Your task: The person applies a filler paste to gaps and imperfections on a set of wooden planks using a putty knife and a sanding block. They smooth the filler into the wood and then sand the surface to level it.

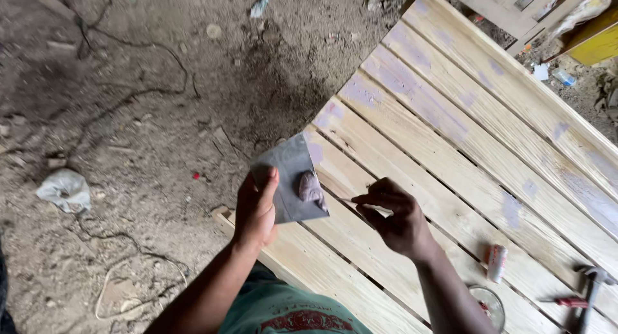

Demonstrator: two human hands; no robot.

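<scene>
My left hand [255, 208] is clamped on a flat grey plate [291, 179], thumb across its face, fingers behind; I hold it up on edge at the plate's lower-left corner. On the plate, just right of my thumb, sits a dab of purplish-grey putty [311, 188]. My right hand [396, 218] is just right of the plate, fingers pinched together on a thin sliver-like tool [351, 200] w/ its tip pointing at the putty dab; can't tell if tip touches it.

Both hands hover over a pale wooden slatted panel [450, 153] that runs from under my wrists up & away to the right. Slats carry purplish filler patches [412, 89], most of them beyond my right hand.

Lower right of my right hand, on the slats: a small red-and-white can [496, 263] lying on its side, a round clear lid or dish [487, 303] just below it, then a red-handled tool [570, 302] & a hammer [592, 286] further right, near the frame edge.

Left of my left hand is bare dirt floor [129, 115] w/ a crumpled whitish bag [64, 190], loose cords [138, 47] & scraps. Far beyond, top right, another wooden frame [502, 9] & smth yellow [599, 41].
</scene>
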